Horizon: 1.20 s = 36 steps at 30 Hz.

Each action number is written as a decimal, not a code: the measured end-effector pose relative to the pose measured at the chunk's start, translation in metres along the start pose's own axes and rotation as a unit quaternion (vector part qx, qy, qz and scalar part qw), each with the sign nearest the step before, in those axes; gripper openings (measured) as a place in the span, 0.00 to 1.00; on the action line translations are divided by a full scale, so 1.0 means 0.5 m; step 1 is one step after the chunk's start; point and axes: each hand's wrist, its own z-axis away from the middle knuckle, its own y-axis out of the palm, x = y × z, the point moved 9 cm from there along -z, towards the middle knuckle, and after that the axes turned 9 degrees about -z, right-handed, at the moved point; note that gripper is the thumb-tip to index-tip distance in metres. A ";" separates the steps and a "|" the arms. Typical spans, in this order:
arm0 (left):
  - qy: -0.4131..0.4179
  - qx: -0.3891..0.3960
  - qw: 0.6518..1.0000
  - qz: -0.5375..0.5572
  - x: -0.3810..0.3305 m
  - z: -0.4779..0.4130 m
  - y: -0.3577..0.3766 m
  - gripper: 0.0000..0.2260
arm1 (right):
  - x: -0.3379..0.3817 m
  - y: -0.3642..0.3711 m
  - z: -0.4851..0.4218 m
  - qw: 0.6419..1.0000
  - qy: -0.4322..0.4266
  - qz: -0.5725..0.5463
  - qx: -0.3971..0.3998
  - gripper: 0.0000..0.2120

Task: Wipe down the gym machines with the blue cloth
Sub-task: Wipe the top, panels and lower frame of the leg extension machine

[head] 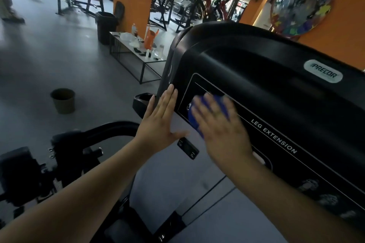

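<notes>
Your right hand [221, 130] presses the blue cloth [193, 119] flat against the black front panel of the leg extension machine [256, 69]. Its fingers [212, 104] are straight and spread over the cloth, though the hand is blurred. Your left hand [160, 118] lies flat on the panel's left edge, just beside the cloth, with fingers straight and close together, holding nothing.

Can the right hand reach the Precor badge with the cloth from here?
Probably yes: the right hand presses the blue cloth on the same cover, and nothing blocks the Precor badge.
</notes>
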 end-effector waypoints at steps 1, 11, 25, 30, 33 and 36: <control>0.003 -0.004 1.000 0.002 0.001 0.001 0.000 0.55 | 0.036 0.030 0.006 0.999 -0.036 0.028 0.031 0.41; 0.024 -0.001 0.999 0.044 0.031 -0.005 0.012 0.59 | 0.001 -0.041 -0.132 0.999 0.019 -0.007 -0.042 0.41; 0.013 0.070 0.996 0.053 0.102 0.056 0.099 0.55 | 0.182 0.136 -0.088 0.981 -0.147 0.077 0.101 0.36; 0.035 0.091 0.995 -0.003 0.135 0.079 0.119 0.51 | 0.154 0.096 -0.130 0.992 -0.107 0.040 0.051 0.34; 0.036 0.109 0.993 -0.020 0.154 0.092 0.136 0.49 | 0.170 0.123 -0.116 0.994 -0.085 0.038 0.051 0.34; 0.037 0.117 0.992 -0.026 0.172 0.107 0.155 0.48 | 0.246 0.184 -0.096 0.984 -0.141 0.048 0.096 0.34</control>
